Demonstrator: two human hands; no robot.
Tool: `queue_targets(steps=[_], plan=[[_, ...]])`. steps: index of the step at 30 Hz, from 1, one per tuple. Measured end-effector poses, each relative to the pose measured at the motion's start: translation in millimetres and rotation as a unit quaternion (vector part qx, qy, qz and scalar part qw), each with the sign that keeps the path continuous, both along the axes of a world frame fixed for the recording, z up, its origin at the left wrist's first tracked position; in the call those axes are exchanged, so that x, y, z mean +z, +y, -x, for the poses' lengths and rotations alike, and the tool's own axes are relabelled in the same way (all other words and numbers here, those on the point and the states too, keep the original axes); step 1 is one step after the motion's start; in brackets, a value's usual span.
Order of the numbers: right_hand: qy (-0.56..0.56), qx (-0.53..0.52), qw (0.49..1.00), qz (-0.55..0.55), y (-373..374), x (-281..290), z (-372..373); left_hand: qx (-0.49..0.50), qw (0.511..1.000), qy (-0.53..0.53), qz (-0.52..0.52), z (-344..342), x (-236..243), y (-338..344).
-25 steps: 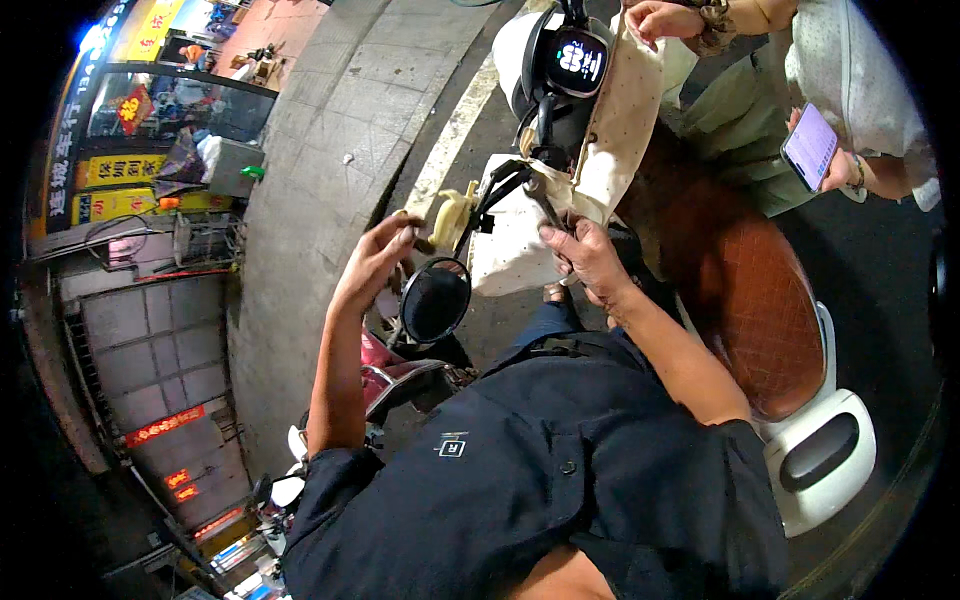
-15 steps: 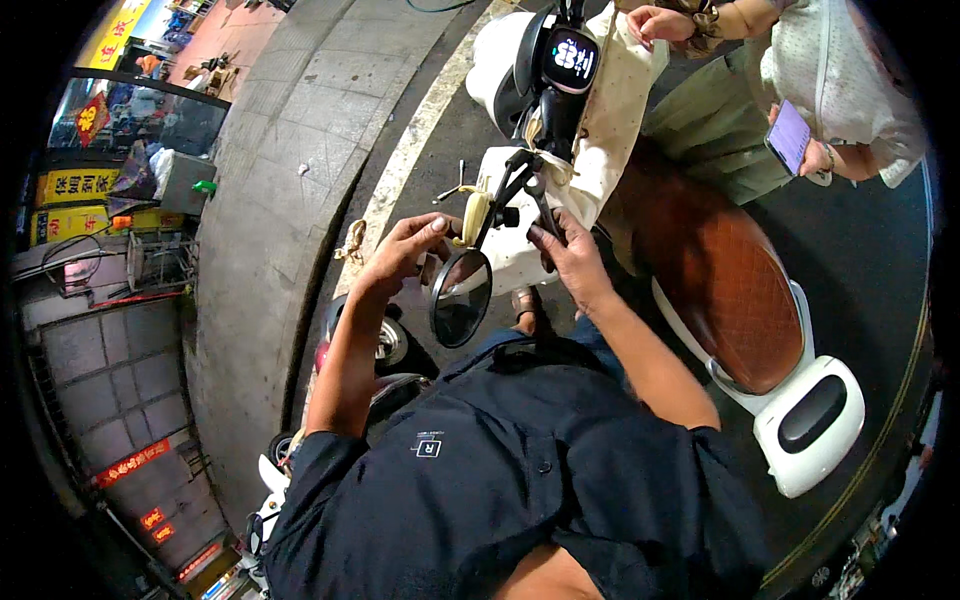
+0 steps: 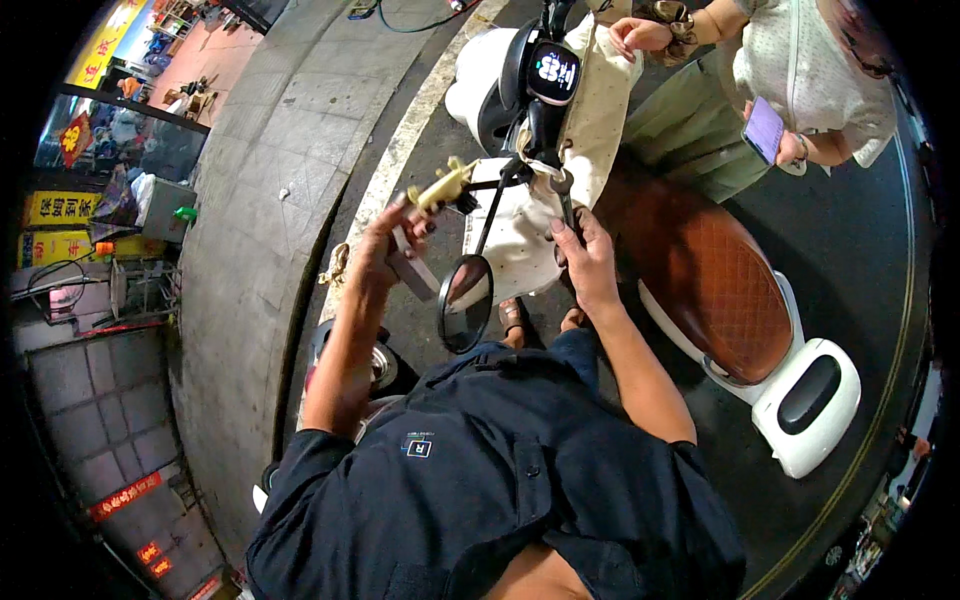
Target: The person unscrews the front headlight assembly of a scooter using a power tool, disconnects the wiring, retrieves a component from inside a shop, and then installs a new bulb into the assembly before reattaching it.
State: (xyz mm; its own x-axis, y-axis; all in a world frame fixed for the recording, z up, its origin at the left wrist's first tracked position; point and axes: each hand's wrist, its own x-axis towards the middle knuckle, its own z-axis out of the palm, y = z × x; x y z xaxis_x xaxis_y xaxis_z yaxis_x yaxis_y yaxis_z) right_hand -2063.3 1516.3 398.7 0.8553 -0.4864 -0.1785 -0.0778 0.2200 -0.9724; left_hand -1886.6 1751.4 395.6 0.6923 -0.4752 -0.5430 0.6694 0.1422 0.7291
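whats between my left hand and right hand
In the head view, between the left hand and right hand lie a round mirror on a black stem, dotted cream cloth and a blurred grey strip.

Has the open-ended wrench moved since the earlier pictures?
Yes: rightward, judged against the brown quilted scooter seat; the open-ended wrench is now nearer it.

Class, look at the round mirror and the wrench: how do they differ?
The mirror is a broad disc with a dark rim; the wrench is narrow and straight. The mirror is carried by a black stem, whereas the wrench is in the right hand's grip. The mirror shows reflective glass, the wrench grey metal. Both are at the scooter's front end.
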Motion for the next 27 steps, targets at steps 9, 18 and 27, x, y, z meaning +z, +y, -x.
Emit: queue_targets(steps=[9,18,27], plan=[[0.035,-0.085,0.995,0.025,-2,-29,18,-0.213,0.939,-0.270,-0.008,-95,69,-108],[-0.076,-0.037,0.965,0.249,-58,43,-82,-0.198,0.933,-0.301,-0.019,-49,78,-110],[-0.094,0.122,0.986,-0.064,-88,-5,-144,-0.169,0.902,-0.397,-0.033,-34,74,-107]])
